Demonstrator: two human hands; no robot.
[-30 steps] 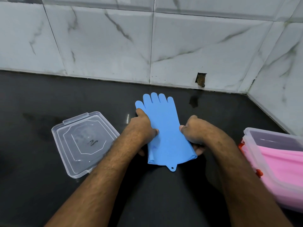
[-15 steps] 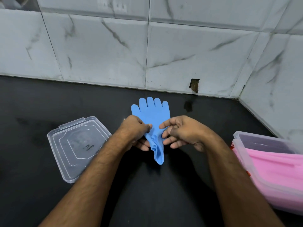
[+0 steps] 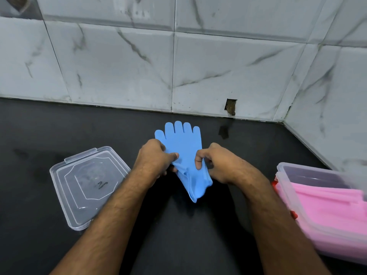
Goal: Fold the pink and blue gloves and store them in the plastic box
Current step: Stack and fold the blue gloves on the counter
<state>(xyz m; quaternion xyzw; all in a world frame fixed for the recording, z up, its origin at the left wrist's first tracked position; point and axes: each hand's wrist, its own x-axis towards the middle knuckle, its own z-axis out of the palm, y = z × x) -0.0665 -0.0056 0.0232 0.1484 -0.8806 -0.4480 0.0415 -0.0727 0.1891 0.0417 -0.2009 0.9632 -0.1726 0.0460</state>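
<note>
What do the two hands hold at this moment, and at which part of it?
Both hold the blue glove near its palm and wrist part: the left hand pinches its left edge, the right hand its right edge.

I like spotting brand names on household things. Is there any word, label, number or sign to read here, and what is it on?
Clear plastic lid: a small dark squiggle at its centre, too blurred to read as a letter or number.
Blue glove, plastic box holding pink gloves, wall tiles: no text visible.
</note>
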